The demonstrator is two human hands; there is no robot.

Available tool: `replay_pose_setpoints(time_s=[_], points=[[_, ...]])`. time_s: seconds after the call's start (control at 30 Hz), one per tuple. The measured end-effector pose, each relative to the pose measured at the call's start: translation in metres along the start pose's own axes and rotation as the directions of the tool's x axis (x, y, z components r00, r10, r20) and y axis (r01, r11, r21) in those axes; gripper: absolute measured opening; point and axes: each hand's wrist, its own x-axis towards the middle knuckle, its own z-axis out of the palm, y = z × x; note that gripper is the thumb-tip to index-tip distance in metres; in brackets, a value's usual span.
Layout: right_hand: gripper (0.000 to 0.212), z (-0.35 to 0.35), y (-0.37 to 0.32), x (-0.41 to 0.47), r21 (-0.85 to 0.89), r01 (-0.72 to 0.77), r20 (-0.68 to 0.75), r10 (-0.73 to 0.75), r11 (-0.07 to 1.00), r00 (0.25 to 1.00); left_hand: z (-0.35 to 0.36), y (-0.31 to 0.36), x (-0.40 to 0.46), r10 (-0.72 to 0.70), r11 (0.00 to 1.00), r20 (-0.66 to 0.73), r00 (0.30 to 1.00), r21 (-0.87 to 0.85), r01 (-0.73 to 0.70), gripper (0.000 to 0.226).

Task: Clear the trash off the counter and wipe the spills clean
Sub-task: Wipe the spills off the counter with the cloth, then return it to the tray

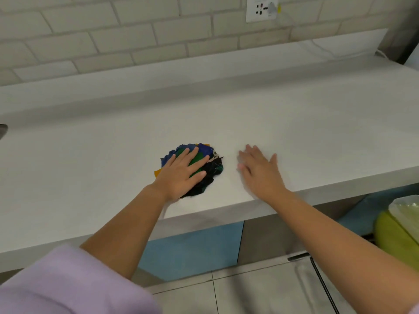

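A lilac sleeve [68, 284] filled the near left corner, and both bare forearms reached from it and from the right edge across the front lip of the white bench [294, 123]. Below that lip ran blue cupboard fronts [192, 248] and a grey tiled floor [249, 291], with a yellow-green bin [394, 241] lined by a clear bag at the far right.

The left hand [179, 175] lay palm down on the rag [205, 165], fingers spread and flat rather than curled, so the grip was open and pressing, not clutching. The rag was a crumpled wad of blue, green, black and a bit of orange cloth, sitting on the bench close to its front edge, roughly at the middle of the view. Its long axis ran from the near side toward the far left, about in line with the fingers, with the black part toward the right and the blue at the far end.

The right hand [260, 172] rested just beside the rag, apart from it, palm down on bare bench, fingers extended toward the wall. Its grip was open and held nothing; the fingertips were blurred.

Farther back the bench rose into a low white upstand [158, 69], then a wall of pale brick tiles [113, 30] with a socket plate [261, 9] at upper right.
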Motion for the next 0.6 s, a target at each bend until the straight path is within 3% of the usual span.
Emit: replay_pose_setpoints(time_s=[0.07, 0.17, 0.27, 0.37, 0.47, 0.53, 0.6], points=[[0.046, 0.005, -0.006, -0.001, 0.004, 0.068, 0.029, -0.068, 0.998, 0.997, 0.004, 0.002, -0.011, 0.044, 0.999, -0.029, 0.999, 0.000, -0.044, 0.047], [0.045, 0.002, 0.000, -0.002, 0.007, 0.017, 0.026, -0.017, 1.000, 1.000, 0.006, -0.015, -0.037, 0.068, 0.994, -0.091, 0.994, -0.081, -0.075, 0.058], [0.045, 0.005, -0.002, -0.003, -0.023, 0.021, -0.002, -0.021, 1.000, 1.000, 0.002, -0.041, -0.028, -0.158, 0.987, -0.085, 0.984, -0.053, 0.154, 0.073], [0.045, 0.007, -0.004, -0.001, -0.049, 0.041, -0.011, -0.042, 0.998, 0.999, 0.001, -0.025, 0.013, -0.328, 0.944, -0.052, 0.943, 0.011, 0.329, 0.062], [0.046, 0.004, 0.000, -0.002, -0.037, 0.029, 0.015, -0.028, 0.999, 0.999, 0.008, 0.012, 0.025, -0.151, 0.987, -0.049, 0.987, 0.044, 0.153, 0.058], [0.046, 0.002, 0.002, -0.002, -0.020, 0.014, 0.038, -0.013, 1.000, 0.999, 0.007, 0.004, 0.011, -0.014, 0.998, -0.039, 0.999, 0.063, 0.016, 0.071], [0.046, 0.001, 0.001, -0.003, -0.016, 0.011, 0.053, -0.010, 1.000, 0.999, -0.001, -0.030, -0.001, -0.029, 0.998, -0.050, 0.998, 0.063, 0.032, 0.089]])
